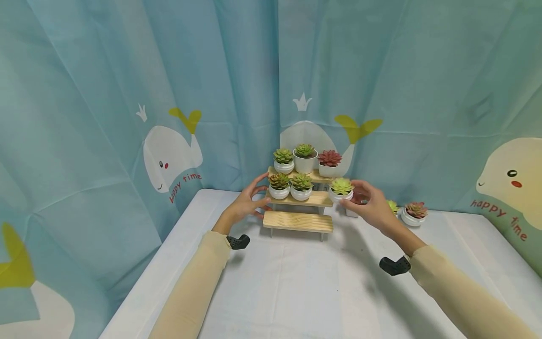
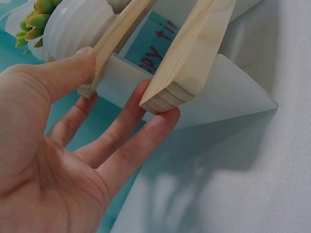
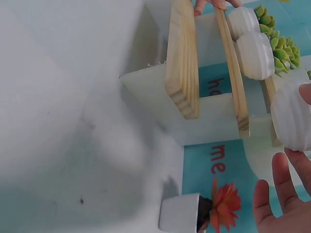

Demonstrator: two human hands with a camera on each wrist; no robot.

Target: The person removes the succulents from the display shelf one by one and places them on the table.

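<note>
My right hand pinches a round white pot with a pale green succulent between thumb and fingers. It holds the pot at the right end of the middle step of a three-step wooden plant stand. At the stand's left end is my left hand; its thumb and a finger grip the middle plank, while other fingers touch the end of the lowest plank. Two potted green succulents, one left and one right, share the middle step.
On the top step stand two green succulents and a red one. Another red succulent in a white pot is on the table, partly behind my right hand. Farther right are a pinkish succulent and a partly hidden green one.
</note>
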